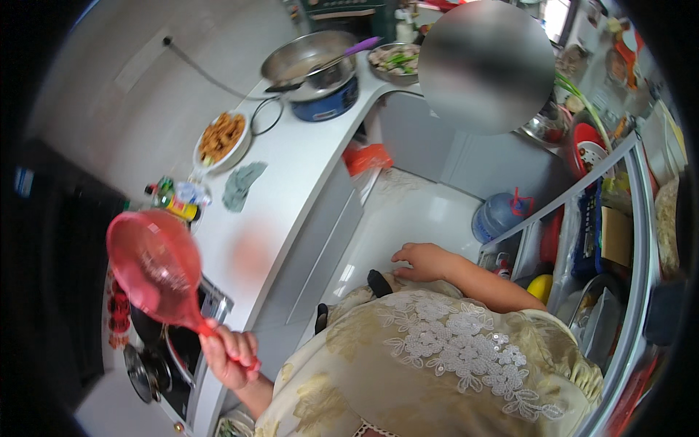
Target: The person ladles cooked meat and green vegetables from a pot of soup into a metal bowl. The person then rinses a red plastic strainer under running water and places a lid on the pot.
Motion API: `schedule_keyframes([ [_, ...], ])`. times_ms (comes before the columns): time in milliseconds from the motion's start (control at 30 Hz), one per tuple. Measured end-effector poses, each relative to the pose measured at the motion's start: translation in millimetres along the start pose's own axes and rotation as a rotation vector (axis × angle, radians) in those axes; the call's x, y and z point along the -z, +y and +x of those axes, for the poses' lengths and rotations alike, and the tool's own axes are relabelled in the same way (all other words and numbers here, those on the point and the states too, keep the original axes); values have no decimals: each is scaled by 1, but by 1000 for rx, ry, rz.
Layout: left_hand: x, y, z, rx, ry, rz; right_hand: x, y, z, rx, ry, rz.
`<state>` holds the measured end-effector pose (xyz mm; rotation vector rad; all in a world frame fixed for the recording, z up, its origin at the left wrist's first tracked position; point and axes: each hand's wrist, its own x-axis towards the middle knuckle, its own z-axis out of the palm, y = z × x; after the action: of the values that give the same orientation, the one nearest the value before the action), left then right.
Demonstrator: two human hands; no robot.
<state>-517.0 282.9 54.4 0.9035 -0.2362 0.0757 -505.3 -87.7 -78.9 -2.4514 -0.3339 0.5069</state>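
My left hand [229,352] grips the handle of a red translucent plastic water ladle [155,262], raised in front of the cooktop. Bright glints show inside its bowl; I cannot tell how much liquid it holds. Beneath and behind it, the black cooktop [183,355] carries a pot with a glass lid [143,371]. My right hand [423,262] hangs over the white floor near my dress, fingers loosely bent and apart, with nothing in them.
Along the white counter [297,164] stand a steel pan [311,60] on a blue base, a white dish of fried food [223,139], a grey-green cloth [243,185] and bottles [177,199]. A water jug [497,217] sits on the floor beside a metal-framed rack [644,229]. A blurred patch hides the upper right.
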Motion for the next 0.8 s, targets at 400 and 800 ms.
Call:
schedule_keyframes([
  [400, -171, -238, 190, 836, -543, -149, 60, 150, -50, -355, 383, 316],
  [800, -347, -470, 334, 1192, -830, 203, 246, 242, -55, -565, 878, 297],
])
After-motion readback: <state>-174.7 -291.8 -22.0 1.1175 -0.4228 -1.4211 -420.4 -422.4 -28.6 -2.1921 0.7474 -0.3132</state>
